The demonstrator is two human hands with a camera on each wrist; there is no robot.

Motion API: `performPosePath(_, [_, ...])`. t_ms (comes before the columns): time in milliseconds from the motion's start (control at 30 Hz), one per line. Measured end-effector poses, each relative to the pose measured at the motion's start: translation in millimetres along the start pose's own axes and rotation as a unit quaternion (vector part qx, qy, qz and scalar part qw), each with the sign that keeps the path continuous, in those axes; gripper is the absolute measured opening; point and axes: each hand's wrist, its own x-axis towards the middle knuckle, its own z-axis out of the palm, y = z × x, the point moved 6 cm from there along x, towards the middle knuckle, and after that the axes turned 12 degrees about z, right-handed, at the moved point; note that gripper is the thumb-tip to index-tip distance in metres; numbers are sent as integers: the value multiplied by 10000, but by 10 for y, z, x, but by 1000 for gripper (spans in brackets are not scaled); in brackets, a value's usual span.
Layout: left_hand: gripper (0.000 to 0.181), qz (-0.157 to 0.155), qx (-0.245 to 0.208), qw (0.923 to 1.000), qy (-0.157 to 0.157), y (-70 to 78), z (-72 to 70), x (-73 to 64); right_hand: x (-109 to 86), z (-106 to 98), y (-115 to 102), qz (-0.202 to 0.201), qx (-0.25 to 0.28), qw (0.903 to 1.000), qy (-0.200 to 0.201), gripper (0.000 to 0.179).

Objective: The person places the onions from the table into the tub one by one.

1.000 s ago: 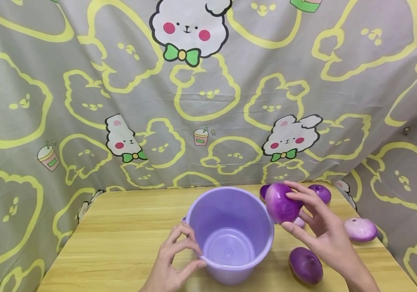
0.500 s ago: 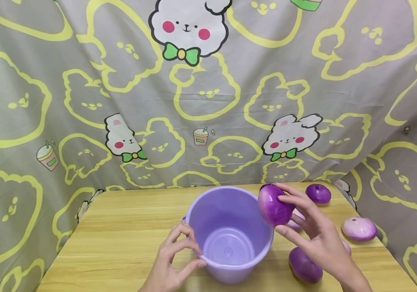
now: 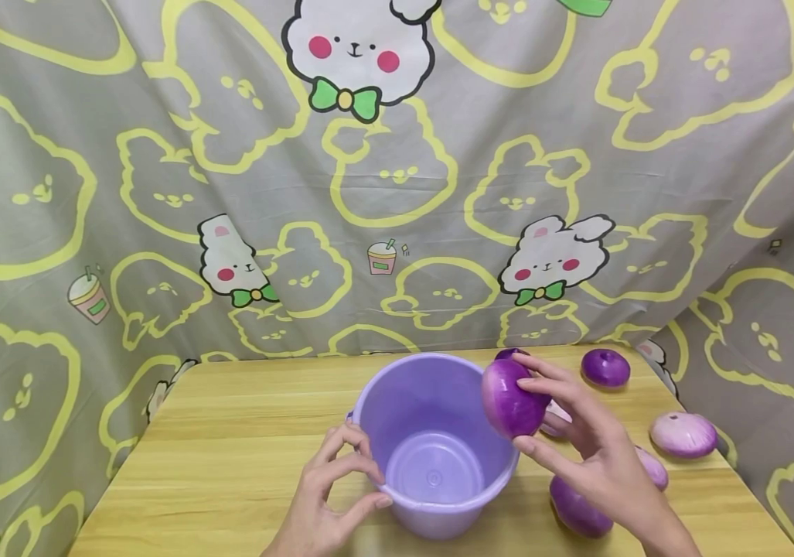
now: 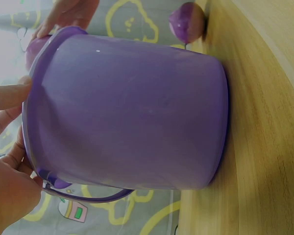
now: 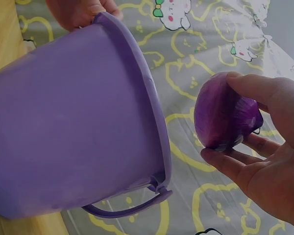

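Note:
A light purple plastic bucket (image 3: pixel 431 522) stands upright on the table, its inside bare down to the bottom. My left hand (image 3: pixel 332 495) pinches the near left of its rim between thumb and fingers, as the left wrist view also shows. My right hand (image 3: pixel 601 456) holds a purple onion (image 3: pixel 510 400) by thumb and fingertips. The onion overlaps the bucket's right rim in the head view. From the right wrist, the onion (image 5: pixel 219 113) appears beyond the bucket's mouth, with a gap between it and the rim. A thin handle (image 5: pixel 130 209) hangs at the bucket's far side.
More onions lie right of the bucket on the wooden table (image 3: pixel 230 433): a dark one (image 3: pixel 605 368) at the back, a pale one (image 3: pixel 683 435) near the right edge, another dark one (image 3: pixel 577 507) in front, partly behind my right wrist. A patterned curtain (image 3: pixel 397 294) hangs behind.
My right hand has carried the onion left, from beside the bucket to over its right rim. The left hand and the bucket have stayed in place.

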Motion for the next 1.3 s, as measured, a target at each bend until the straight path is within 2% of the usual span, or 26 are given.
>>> performPosePath(633, [22,105,51,9999,0,7,14,11,-9,129,36,98,-213,9996,-130,67])
performPosePath(867, [22,93,61,9999,-18,11,8,14,-25,188,71,141,-540,9984,-106,69])
performPosePath(1033, [23,74,43,10000,-27,31,6,38,-29,235,87,330,-866,9956,-154,68])
performPosePath(1300, [22,149,66,9999,-19,65,-1,96,-25,287,105,386,-1013,9937,-278,65])
